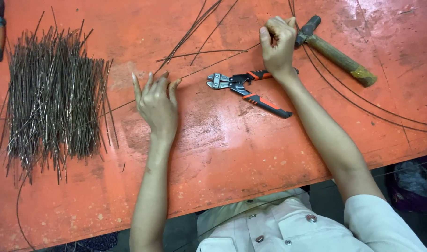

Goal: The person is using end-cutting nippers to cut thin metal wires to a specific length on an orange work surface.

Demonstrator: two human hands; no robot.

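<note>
Mostly worn orange table [251, 140]; wire pile [54, 93] left; floor perhaps dark.

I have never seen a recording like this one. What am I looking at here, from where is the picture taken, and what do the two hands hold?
There is no machine here: a person works with two bare hands. The one picture comes from a camera worn on the person's head, looking down, so the arms reach up into view from the bottom edge.

The surface is a worn orange table. On its left lies a pile of cut wire pieces. Near the middle lies a cutter with black and orange handles, and at the upper right a hammer with a wooden handle.

A long thin wire runs across the table between the hands. The right hand pinches it in a closed grip. The left hand lies flat, fingers spread, pressing on the wire. More loose wires lie at the top and right.
</note>
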